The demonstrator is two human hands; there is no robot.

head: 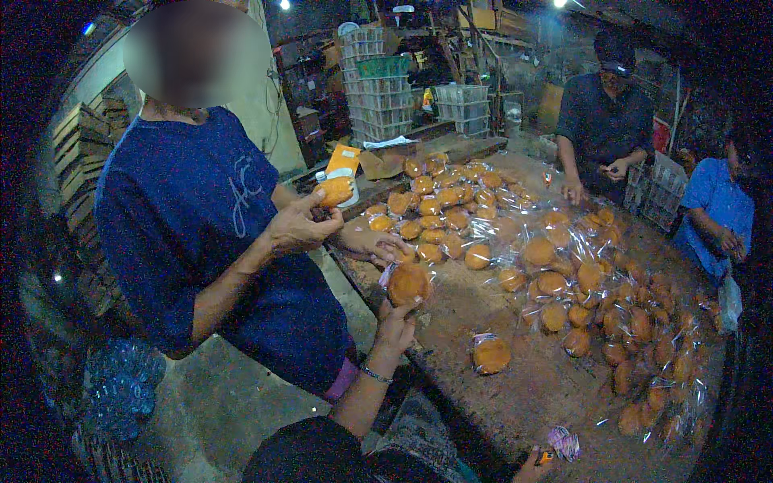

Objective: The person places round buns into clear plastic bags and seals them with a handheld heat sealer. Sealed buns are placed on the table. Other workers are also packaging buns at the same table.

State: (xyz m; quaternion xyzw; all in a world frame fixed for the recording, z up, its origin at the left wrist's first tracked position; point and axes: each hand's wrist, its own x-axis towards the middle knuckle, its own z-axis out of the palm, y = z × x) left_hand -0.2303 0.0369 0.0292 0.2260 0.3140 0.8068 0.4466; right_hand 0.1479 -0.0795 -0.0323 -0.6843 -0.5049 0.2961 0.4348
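Note:
My left hand [395,329], with a bracelet at the wrist, holds up a round brown wrapped bun [409,285] over the table's near left edge. A purple-printed label or wrapper piece shows at the bun's left side. At the bottom rim my right hand [531,468] is partly cut off and grips a small orange-and-black object [546,457], too small to identify. Just beside it on the table lies a bunch of purple-and-white printed labels or wrappers [564,444]. One wrapped bun [491,354] lies alone between my hands, on the brown tabletop [447,329].
Many wrapped buns [552,282] spread across the table. Close at left, a person in a dark blue shirt [199,181] holds a golden bun [334,191]. Two people [604,115] stand across the table. Stacked plastic crates [379,96] and a white bottle [320,177] are farther back.

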